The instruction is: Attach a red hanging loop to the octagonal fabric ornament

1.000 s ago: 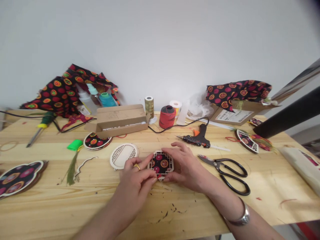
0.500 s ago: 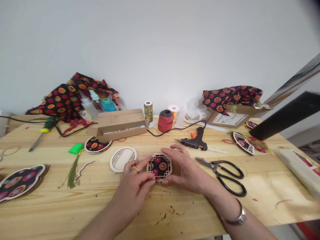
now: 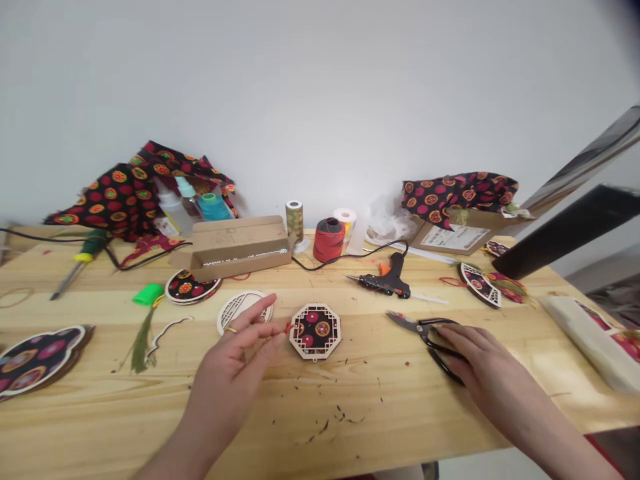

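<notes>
An octagonal wooden lattice ornament (image 3: 316, 331) with black-and-red patterned fabric lies flat on the wooden table (image 3: 380, 407). My left hand (image 3: 235, 347) hovers just left of it, thumb and finger pinching a short red thread that runs to the ornament's left edge. My right hand (image 3: 480, 363) rests palm down over the handles of black scissors (image 3: 430, 333) to the right, fingers spread across them.
A round wooden lattice disc (image 3: 240, 308), a fabric-covered disc (image 3: 193, 285), a cardboard box (image 3: 240, 245), a red thread spool (image 3: 329, 239), a black glue gun (image 3: 387, 281) and a green tassel (image 3: 145, 313) lie about. Patterned fabric heaps sit at the back.
Both hands have let go of the octagonal ornament. My right hand moved right onto the scissors; my left hand drew back left, pinching the red thread.
</notes>
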